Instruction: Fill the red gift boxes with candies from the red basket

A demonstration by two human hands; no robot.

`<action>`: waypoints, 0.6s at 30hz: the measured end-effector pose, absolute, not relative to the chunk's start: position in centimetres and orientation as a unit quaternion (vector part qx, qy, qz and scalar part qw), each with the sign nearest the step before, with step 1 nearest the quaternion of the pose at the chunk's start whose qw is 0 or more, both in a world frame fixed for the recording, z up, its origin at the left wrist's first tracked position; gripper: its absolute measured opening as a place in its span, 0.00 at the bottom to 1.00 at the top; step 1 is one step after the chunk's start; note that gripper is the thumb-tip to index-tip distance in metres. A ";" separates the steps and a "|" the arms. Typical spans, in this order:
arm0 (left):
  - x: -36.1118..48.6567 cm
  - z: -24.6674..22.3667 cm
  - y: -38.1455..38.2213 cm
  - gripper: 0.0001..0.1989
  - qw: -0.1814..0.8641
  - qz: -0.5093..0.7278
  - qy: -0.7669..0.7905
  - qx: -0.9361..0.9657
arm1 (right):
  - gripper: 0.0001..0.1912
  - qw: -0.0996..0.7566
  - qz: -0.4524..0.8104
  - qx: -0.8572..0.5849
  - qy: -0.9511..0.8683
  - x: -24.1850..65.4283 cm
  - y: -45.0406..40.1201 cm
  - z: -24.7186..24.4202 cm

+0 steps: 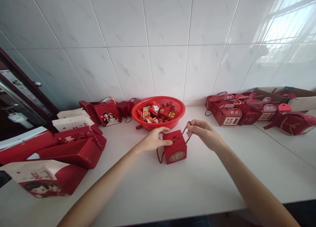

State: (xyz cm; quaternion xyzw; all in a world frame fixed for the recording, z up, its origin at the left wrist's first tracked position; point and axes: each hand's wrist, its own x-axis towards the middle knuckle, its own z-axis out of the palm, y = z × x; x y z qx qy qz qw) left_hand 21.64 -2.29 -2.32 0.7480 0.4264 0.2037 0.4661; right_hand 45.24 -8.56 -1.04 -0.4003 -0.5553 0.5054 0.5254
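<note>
A small red gift box (pixel 175 149) with a round gold emblem on its front stands on the white tabletop in front of me. My left hand (pixel 156 139) grips its upper left side, thumb lying on the lid and the other fingers partly hidden behind. At the box's right, my right hand (pixel 203 133) pinches a red cord (pixel 187 134) and holds it up off the side. Another length of red cord (pixel 160 156) hangs in a loop at the left side. Just behind the box sits a red plastic basket (pixel 181 116) of wrapped candies (pixel 160 112).
Several open red cartons (pixel 81 151) with printed figures crowd the left side. Smaller red boxes (pixel 108 114) stand by the wall, left of the basket. Closed red candy boxes (pixel 228 116) cluster at the back right near an open cardboard box (pixel 302 103). A tiled wall (pixel 168 69) bounds the back.
</note>
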 end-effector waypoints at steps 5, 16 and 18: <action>21.5 0.6 -2.9 0.27 0.549 0.284 0.405 0.674 | 0.14 0.464 0.454 -0.442 -0.619 45.1 -8.6 0.4; 24.8 6.9 -5.9 0.22 0.612 0.299 0.285 0.674 | 0.16 0.436 0.361 -0.441 -0.697 43.1 -8.3 1.9; 25.8 7.0 -6.0 0.23 0.591 0.293 0.285 0.696 | 0.15 0.448 0.324 -0.451 -0.701 42.7 -8.2 1.7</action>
